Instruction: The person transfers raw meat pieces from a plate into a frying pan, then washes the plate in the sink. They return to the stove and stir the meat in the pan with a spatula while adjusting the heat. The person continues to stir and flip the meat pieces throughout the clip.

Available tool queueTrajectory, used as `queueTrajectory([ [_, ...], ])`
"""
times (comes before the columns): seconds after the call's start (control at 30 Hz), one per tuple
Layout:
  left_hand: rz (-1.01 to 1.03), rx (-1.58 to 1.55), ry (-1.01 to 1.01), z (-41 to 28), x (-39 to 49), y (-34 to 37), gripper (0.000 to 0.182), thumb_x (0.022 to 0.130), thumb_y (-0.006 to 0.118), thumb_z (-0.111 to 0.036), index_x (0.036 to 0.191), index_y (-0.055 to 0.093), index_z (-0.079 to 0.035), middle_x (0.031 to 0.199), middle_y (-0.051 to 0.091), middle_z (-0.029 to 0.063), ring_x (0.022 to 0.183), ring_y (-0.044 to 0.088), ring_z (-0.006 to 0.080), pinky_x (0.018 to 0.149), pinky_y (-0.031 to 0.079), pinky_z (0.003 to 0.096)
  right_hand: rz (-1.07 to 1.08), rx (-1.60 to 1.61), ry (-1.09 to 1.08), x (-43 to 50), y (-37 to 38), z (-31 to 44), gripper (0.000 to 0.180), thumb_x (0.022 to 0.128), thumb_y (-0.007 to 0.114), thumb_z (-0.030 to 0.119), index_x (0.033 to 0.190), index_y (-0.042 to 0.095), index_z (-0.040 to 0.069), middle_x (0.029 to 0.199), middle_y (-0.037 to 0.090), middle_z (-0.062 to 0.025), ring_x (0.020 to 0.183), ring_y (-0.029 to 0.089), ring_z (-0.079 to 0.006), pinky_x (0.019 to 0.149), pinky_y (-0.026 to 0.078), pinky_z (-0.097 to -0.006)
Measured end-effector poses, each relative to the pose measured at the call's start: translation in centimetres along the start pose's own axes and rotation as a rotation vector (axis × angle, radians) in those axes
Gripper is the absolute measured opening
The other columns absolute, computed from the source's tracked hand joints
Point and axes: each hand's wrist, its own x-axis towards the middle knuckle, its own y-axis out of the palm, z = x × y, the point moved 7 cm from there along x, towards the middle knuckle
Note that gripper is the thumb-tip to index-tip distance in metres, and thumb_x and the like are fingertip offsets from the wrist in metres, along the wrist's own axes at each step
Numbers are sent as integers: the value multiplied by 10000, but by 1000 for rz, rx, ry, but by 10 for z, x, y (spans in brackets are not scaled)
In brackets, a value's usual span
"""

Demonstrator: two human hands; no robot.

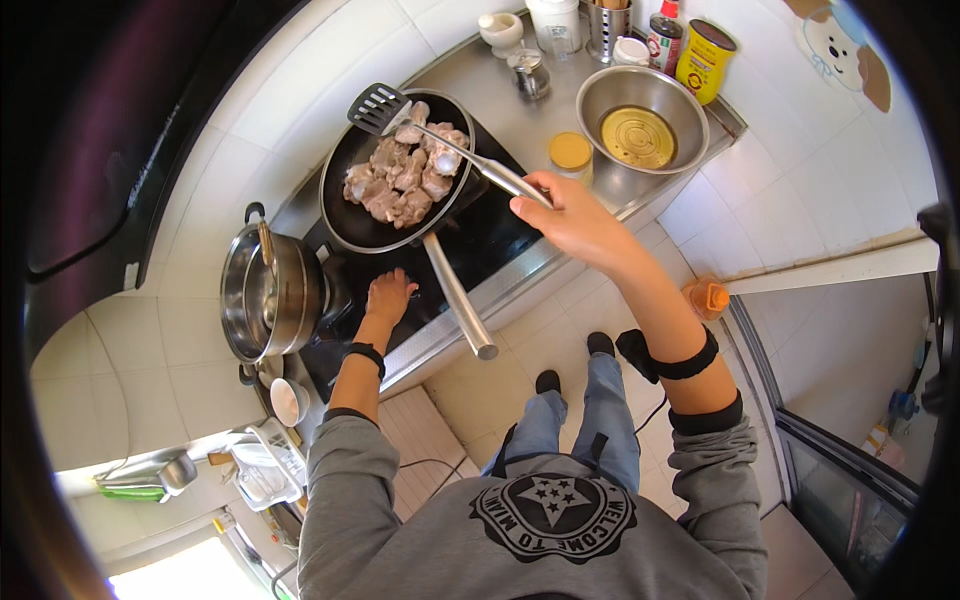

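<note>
My right hand (574, 217) grips the metal handle of a slotted spatula (502, 176). Its black slotted head reaches over the far rim of a dark frying pan (337, 206). Pale chunks of meat, some showing bone ends, (409, 176) lie bunched in the pan, which rests on the black cooktop (495, 232). The pan's steel handle (459, 296) points towards me, between my two hands. Low over the cooktop front, left of that handle, is my left hand (390, 298), fingers bent. What lies under its fingers is hidden.
To the left stands a steel pot (296, 292) with a ladle in it. A steel bowl of yellowish liquid (652, 75), a yellow-lidded jar (571, 154) and a yellow canister (705, 60) are on the right counter. A small white bowl (289, 401) sits beside the cooktop.
</note>
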Motion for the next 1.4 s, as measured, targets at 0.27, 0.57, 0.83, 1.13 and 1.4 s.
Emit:
queueTrajectory([
  [0.27,-59,-129,-149,4,-5,5,415,923,617,-446,970,548,-39,863,670,145,818,667,326,718,537,435,55,20,88,7,32,11,283,945,634,275,1053,608,15,704,507,24,606,435,-57,534,342,-252],
  [0.57,-21,-196,-123,6,-5,4,418,909,638,-418,1093,553,-52,978,659,145,926,646,327,777,524,446,78,17,90,10,52,19,261,965,627,280,1045,606,33,705,472,55,589,395,-40,520,311,-235],
  [0.83,-103,-331,-177,20,-41,-33,791,839,733,-345,1485,372,-65,1159,580,162,1066,581,336,884,492,429,92,0,95,6,68,34,305,945,636,277,1067,604,0,720,542,3,612,465,-79,548,374,-265],
  [1.13,-258,-1820,-345,-63,-167,-112,512,1038,491,-399,1361,538,-4,1113,641,78,1020,570,168,900,463,312,139,240,126,-93,196,4,266,1019,556,259,1177,487,57,705,460,41,536,405,-36,465,321,-202],
  [1.4,-403,-2422,-706,-122,-247,-147,346,1030,539,-297,1296,508,-79,1180,625,75,1056,594,159,900,481,312,733,189,192,-166,270,-38,346,1029,542,244,1282,453,26,919,552,-22,711,505,-86,631,414,-236],
])
